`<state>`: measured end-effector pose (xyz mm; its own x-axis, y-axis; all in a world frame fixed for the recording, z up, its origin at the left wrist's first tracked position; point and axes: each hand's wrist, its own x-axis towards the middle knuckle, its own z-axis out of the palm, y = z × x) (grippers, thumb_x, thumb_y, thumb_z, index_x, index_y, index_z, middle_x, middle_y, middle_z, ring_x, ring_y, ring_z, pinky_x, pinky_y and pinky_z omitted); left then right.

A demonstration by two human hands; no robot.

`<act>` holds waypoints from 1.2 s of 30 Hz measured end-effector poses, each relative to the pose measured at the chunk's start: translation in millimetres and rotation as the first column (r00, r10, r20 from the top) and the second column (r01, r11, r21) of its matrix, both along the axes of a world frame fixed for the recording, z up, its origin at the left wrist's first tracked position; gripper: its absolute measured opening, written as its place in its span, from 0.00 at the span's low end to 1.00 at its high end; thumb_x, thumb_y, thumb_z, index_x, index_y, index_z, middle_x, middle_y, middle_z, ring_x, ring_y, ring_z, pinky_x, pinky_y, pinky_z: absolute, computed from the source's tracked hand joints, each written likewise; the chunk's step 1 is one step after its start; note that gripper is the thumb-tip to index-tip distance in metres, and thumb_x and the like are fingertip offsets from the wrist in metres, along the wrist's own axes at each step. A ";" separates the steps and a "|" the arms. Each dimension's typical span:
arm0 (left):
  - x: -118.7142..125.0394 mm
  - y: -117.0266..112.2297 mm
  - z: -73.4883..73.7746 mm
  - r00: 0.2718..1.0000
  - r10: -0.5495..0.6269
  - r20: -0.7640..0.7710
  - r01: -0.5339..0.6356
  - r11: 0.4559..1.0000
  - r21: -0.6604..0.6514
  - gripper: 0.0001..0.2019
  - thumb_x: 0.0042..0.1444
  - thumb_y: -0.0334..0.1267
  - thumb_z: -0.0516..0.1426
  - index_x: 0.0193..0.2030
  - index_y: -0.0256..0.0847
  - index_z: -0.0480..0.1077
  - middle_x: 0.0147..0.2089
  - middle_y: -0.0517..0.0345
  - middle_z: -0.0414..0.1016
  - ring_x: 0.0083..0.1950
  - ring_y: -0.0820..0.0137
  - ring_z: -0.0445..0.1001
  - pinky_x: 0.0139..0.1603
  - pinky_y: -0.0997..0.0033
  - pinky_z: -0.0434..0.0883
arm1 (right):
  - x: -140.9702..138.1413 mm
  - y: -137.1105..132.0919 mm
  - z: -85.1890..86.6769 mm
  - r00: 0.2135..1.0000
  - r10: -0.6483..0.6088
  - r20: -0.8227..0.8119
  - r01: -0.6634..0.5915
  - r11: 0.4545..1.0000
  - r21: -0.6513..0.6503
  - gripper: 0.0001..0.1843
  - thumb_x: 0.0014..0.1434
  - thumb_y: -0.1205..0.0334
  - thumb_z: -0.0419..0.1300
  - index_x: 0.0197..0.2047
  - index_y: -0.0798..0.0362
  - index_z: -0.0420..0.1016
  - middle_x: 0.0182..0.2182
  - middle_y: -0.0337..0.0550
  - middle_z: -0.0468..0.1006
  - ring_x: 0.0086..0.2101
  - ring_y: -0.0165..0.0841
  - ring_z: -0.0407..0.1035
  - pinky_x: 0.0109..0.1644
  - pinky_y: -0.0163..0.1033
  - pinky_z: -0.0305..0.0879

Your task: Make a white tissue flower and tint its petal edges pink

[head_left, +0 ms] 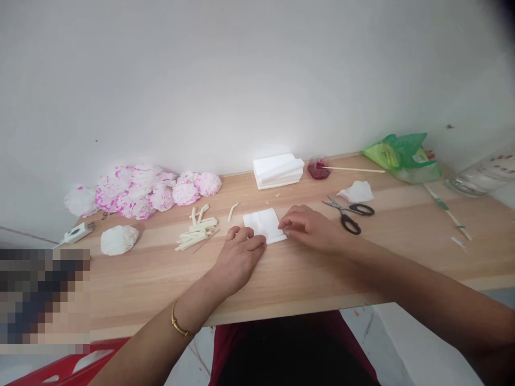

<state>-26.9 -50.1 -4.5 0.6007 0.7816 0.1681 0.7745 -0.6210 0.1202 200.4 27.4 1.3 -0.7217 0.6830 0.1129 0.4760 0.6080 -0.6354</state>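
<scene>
A folded white tissue point(261, 221) lies flat on the wooden table between both hands. My left hand point(239, 256) is closed at its lower left edge, thumb and index finger together on the near border. At the right edge, my right hand point(303, 226) has its fingertips pinched on the tissue's corner; its palm hides part of the grip. Left of the tissue lies a pile of short cream-coloured strips point(198, 231), with a single strip point(232, 212) apart from them. Scissors point(349, 212) with black handles rest partly open beyond my right hand.
Pink-tinged white paper balls point(137, 190) line the back left, and a plain white one point(119, 239) sits nearer. Behind are a tissue stack point(278, 170) and a dish of dark red liquid point(319, 169) with a stick. A green bag point(406, 158) and glass point(485, 174) stand right.
</scene>
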 end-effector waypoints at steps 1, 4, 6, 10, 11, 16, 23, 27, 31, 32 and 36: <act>0.1 0.4 -0.2 1.000 -0.003 0.003 0.003 1.000 0.001 0.12 0.63 0.31 0.47 0.46 0.42 0.71 0.47 0.53 0.74 0.47 0.62 0.63 0.50 0.56 0.56 | -1.1 -3.0 -0.5 0.999 0.041 0.000 -0.041 0.995 0.092 0.11 0.60 0.67 0.53 0.43 0.52 0.75 0.40 0.47 0.75 0.42 0.38 0.66 0.46 0.44 0.62; -0.2 1.8 0.1 1.000 -0.013 -0.003 0.013 1.000 -0.002 0.12 0.62 0.30 0.49 0.45 0.42 0.72 0.47 0.53 0.75 0.47 0.63 0.64 0.49 0.57 0.57 | -5.0 -10.7 -7.1 0.980 0.166 0.109 -0.191 0.937 0.293 0.15 0.62 0.70 0.50 0.46 0.52 0.76 0.41 0.50 0.75 0.41 0.38 0.65 0.46 0.46 0.60; -0.8 2.3 1.7 1.000 -0.024 -0.018 0.024 1.000 -0.009 0.11 0.61 0.30 0.49 0.44 0.42 0.72 0.47 0.53 0.75 0.46 0.63 0.64 0.49 0.57 0.57 | -5.7 -14.2 -13.3 0.962 0.197 0.188 -0.253 0.899 0.356 0.15 0.63 0.70 0.49 0.46 0.53 0.76 0.40 0.50 0.76 0.41 0.39 0.64 0.46 0.47 0.60; -2.6 2.2 3.6 0.998 -0.053 -0.021 0.053 0.998 -0.018 0.11 0.61 0.30 0.49 0.44 0.42 0.72 0.49 0.55 0.75 0.46 0.64 0.65 0.50 0.58 0.57 | -4.1 -20.9 -20.1 0.959 0.157 0.234 -0.247 0.867 0.433 0.14 0.65 0.68 0.49 0.49 0.55 0.73 0.41 0.51 0.75 0.42 0.39 0.63 0.46 0.45 0.60; -3.0 2.0 3.0 0.998 -0.056 -0.018 0.056 0.998 -0.021 0.11 0.61 0.30 0.49 0.44 0.42 0.71 0.49 0.55 0.75 0.46 0.64 0.65 0.50 0.58 0.57 | -4.7 -22.8 -19.8 0.960 0.140 0.244 -0.240 0.859 0.452 0.14 0.65 0.68 0.49 0.48 0.56 0.73 0.40 0.51 0.75 0.42 0.38 0.63 0.45 0.45 0.60; -3.1 0.1 -3.2 0.999 -0.027 0.027 0.028 0.999 -0.045 0.14 0.59 0.25 0.50 0.47 0.42 0.71 0.50 0.55 0.75 0.47 0.64 0.65 0.51 0.58 0.58 | -18.3 -28.1 -8.8 0.907 0.069 0.415 -0.289 0.820 0.495 0.10 0.63 0.71 0.52 0.38 0.58 0.75 0.33 0.50 0.75 0.37 0.38 0.65 0.42 0.43 0.59; -2.9 1.5 -7.6 0.966 0.085 0.245 -0.061 0.993 -0.103 0.10 0.59 0.35 0.54 0.46 0.41 0.72 0.48 0.52 0.75 0.48 0.64 0.68 0.52 0.59 0.62 | -29.1 -18.6 7.2 0.878 0.086 0.471 -0.308 0.855 0.418 0.07 0.58 0.69 0.55 0.33 0.55 0.74 0.31 0.47 0.76 0.35 0.37 0.67 0.36 0.40 0.55; -1.1 2.9 -4.4 0.969 0.080 0.234 -0.085 0.996 0.011 0.13 0.56 0.41 0.58 0.46 0.39 0.71 0.44 0.50 0.76 0.46 0.62 0.69 0.50 0.57 0.63 | -23.8 -15.5 15.3 0.949 0.064 0.310 -0.143 0.960 0.240 0.05 0.53 0.68 0.56 0.30 0.53 0.74 0.31 0.42 0.76 0.32 0.33 0.68 0.33 0.36 0.54; 1.8 0.4 4.2 0.976 0.023 0.218 -0.049 0.992 0.113 0.08 0.60 0.37 0.53 0.41 0.39 0.72 0.38 0.53 0.77 0.42 0.64 0.69 0.48 0.57 0.62 | -19.0 -15.6 27.7 0.969 0.092 0.231 -0.118 0.988 0.101 0.06 0.51 0.69 0.55 0.27 0.53 0.73 0.29 0.40 0.75 0.30 0.31 0.67 0.33 0.35 0.56; 2.5 -0.5 7.1 0.972 0.018 0.236 -0.045 0.993 0.110 0.08 0.61 0.36 0.52 0.40 0.39 0.72 0.36 0.53 0.76 0.41 0.65 0.69 0.47 0.58 0.63 | -17.8 -15.4 30.9 0.971 0.108 0.214 -0.126 0.989 0.071 0.06 0.51 0.69 0.55 0.28 0.53 0.73 0.29 0.39 0.75 0.30 0.31 0.67 0.34 0.35 0.57; 6.4 -3.6 22.1 0.916 0.072 0.396 -0.088 0.996 0.022 0.07 0.60 0.33 0.53 0.36 0.38 0.72 0.33 0.55 0.77 0.37 0.68 0.71 0.44 0.64 0.65 | -12.7 -14.9 42.1 0.983 0.149 0.109 -0.148 0.989 -0.025 0.12 0.54 0.57 0.60 0.40 0.53 0.75 0.37 0.43 0.77 0.36 0.35 0.69 0.39 0.37 0.60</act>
